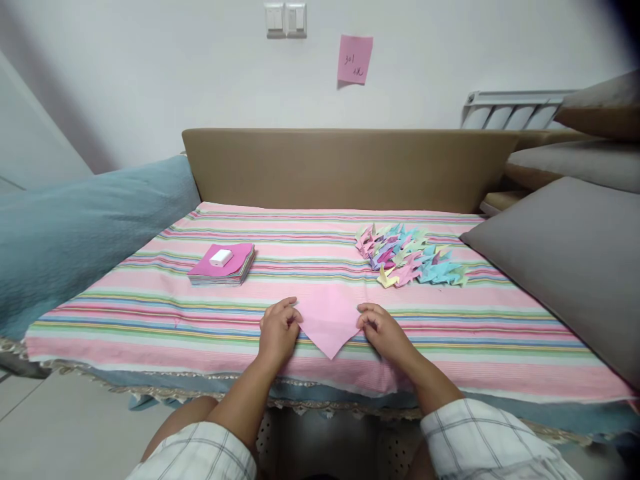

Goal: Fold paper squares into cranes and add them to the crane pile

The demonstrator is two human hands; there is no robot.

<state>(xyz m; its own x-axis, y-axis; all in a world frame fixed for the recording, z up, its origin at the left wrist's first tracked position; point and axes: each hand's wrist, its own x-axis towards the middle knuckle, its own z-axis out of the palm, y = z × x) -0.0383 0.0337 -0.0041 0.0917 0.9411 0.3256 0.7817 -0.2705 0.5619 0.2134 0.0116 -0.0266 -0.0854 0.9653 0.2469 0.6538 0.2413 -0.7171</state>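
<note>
A pink sheet of paper [327, 322] lies on the striped cloth [150, 313], folded with a point toward me. My left hand [277, 330] pinches its left corner with curled fingers. My right hand [383, 330] pinches the right corner the same way. Both hands rest on the cloth near the front edge.
A stack of coloured paper squares [235, 270] with a small white box [221, 257] on top sits at the back left. A heap of folded paper cranes [407, 257] lies at the back right. Grey cushions [565, 260] stand at the right, a blue blanket [75, 233] at the left.
</note>
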